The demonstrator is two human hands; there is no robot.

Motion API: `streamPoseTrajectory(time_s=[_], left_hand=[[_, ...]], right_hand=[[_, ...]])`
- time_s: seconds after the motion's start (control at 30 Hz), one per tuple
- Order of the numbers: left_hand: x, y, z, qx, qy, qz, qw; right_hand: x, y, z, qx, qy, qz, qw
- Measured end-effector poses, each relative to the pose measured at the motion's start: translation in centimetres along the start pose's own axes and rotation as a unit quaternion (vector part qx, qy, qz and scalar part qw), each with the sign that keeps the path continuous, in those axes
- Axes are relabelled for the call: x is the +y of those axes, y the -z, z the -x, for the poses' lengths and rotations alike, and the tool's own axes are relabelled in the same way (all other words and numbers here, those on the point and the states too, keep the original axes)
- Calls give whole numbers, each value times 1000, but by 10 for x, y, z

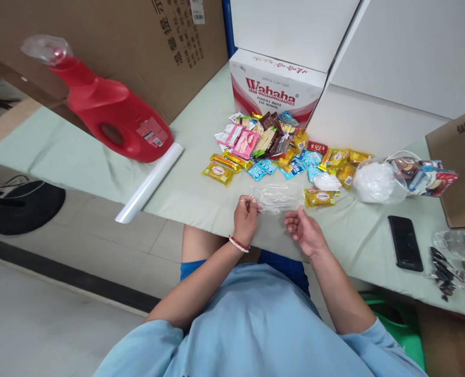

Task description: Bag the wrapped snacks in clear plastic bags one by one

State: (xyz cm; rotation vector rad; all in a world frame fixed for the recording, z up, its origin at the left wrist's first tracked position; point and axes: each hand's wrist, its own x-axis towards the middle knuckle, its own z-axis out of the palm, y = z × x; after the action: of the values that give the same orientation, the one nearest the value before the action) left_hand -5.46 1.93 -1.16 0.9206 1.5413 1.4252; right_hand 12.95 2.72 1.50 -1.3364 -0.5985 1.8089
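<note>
My left hand [245,220] is closed, pinching one end of a clear, crinkled plastic bag [277,199] just above the table's front edge. At the bag's other end is my right hand [305,230], palm turned inward. Its fingers are loosely curled and the thumb stands apart from them; whether the thumb touches the bag is hard to see. Close by the right hand lies a yellow snack packet [320,197]. Behind the bag spreads a pile of wrapped snacks, with a pink packet [245,143], blue sachets [262,169] and another yellow packet [219,173].
To the left, a large red jug [118,118] stands near a white plastic roll [150,183]. A Wahaha carton [275,89] backs the snacks. On the right are a tub [401,191] with a bundled white bag [376,182], a phone [406,243] and plastic bottles [454,245].
</note>
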Motion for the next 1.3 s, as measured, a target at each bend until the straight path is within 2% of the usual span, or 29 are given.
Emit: streamPoseTrajectory(time_s=[0.07,0.17,0.33,0.5,0.6,0.67,0.77,0.83,0.9,0.97,1.0,1.07,1.1,1.13,1.2,1.27,1.3], left_hand=[[1,-2,7,-36,-36,-35,998],[-1,3,9,-56,-45,-45,996],[-1,19,-4,-21,15,24,999],[8,22,-11,16,111,160,981],[12,25,-14,43,177,211,960],[15,30,-17,36,198,217,955],[20,39,-21,-10,181,207,961],[23,47,-23,-36,155,201,967],[23,54,-25,-42,134,193,971],[19,62,-25,-35,128,175,976],[16,65,-24,-33,131,162,977],[9,71,-21,-42,144,138,979],[6,73,-18,-54,149,130,979],[4,74,-15,-69,150,126,978],[1,73,-10,-100,147,127,976],[0,69,-6,-117,137,126,976],[0,67,-4,-122,132,122,976]], right_hand=[[9,-14,1,-6,-6,22,1000],[10,-24,-2,18,42,24,999],[2,-16,-2,-28,85,138,986],[1,-4,1,-25,149,212,966],[-6,-1,5,-27,127,203,970],[-14,2,8,-37,85,172,981],[-26,10,11,-52,44,111,991],[-32,20,12,-51,57,86,993],[-34,34,11,-41,89,105,990],[-36,51,10,-64,104,209,970],[-38,60,9,-102,96,287,948],[-44,76,8,-202,64,433,876],[-48,81,7,-236,54,478,844],[-53,85,6,-242,59,503,827],[-59,83,2,-166,124,517,831],[-58,69,-6,-75,209,517,826],[-54,58,-11,-55,237,523,817]])
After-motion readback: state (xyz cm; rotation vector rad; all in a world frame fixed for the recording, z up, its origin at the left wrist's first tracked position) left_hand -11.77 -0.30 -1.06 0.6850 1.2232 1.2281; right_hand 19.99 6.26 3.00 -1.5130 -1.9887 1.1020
